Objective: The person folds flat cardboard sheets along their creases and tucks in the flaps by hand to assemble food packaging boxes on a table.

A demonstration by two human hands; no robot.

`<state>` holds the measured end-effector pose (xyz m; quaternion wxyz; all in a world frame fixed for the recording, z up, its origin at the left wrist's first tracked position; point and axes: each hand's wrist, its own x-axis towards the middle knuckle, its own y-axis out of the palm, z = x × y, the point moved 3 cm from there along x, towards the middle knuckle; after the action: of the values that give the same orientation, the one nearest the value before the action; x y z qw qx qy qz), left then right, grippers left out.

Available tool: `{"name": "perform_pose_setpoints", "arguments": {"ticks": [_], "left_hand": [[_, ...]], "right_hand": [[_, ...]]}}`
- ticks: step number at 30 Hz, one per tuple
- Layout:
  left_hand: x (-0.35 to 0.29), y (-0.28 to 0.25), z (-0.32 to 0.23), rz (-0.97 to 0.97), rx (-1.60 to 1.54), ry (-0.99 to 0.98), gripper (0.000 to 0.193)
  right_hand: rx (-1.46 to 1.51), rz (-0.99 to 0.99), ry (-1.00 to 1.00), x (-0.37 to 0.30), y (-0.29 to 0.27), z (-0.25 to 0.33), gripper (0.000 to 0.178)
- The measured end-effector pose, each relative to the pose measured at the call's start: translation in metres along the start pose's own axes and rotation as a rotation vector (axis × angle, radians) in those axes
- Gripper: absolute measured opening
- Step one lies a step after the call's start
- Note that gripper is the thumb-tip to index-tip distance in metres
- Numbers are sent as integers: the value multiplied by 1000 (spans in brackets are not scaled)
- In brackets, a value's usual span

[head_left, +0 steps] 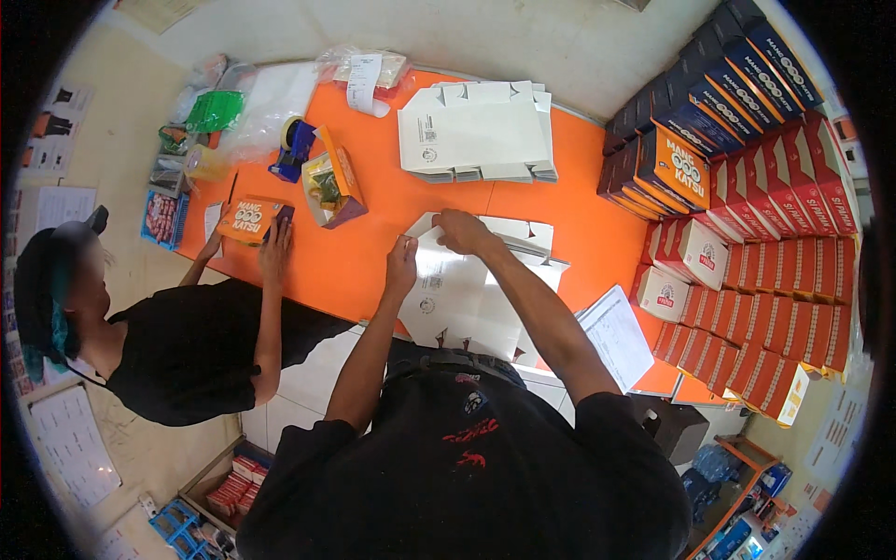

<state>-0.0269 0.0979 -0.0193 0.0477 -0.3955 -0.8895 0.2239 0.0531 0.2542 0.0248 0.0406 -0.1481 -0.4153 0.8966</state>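
A flat white cardboard box blank (462,299) lies at the front edge of the orange table, right before me. My left hand (402,266) is closed on its left edge, near the upper corner. Fingers bent, my right hand (463,232) grips the same blank's top edge, just right of the left hand. Another white blank (523,229) shows partly from beneath it. Beyond my hands lies a stack of flat white blanks (476,126). What my fingertips do under the cardboard is hidden.
A co-worker (177,350) at the left handles an orange box (250,222). Beside it stand an open food box (331,187) and a blue tape dispenser (295,149). Folded boxes (784,261) are piled at the right, near a paper sheet (616,338).
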Motion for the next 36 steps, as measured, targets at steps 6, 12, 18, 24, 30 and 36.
{"name": "perform_pose_setpoints", "arguments": {"ticks": [6,12,18,24,30,36], "left_hand": [[8,10,32,-62,67,-133,35],[-1,13,26,-143,146,-142,30],[-2,17,25,-128,152,-127,30],[7,16,41,-125,129,-132,33],[11,-10,38,-53,-210,-143,38],[29,-27,25,-79,-265,-214,38]], "right_hand": [[-119,-191,176,4,33,11,21],[-340,-461,65,-37,85,47,20],[-339,-563,22,-54,87,59,32],[-168,-365,190,-54,58,59,43],[-71,-884,399,-157,-29,5,47],[372,-438,877,-261,26,-74,67]]}}
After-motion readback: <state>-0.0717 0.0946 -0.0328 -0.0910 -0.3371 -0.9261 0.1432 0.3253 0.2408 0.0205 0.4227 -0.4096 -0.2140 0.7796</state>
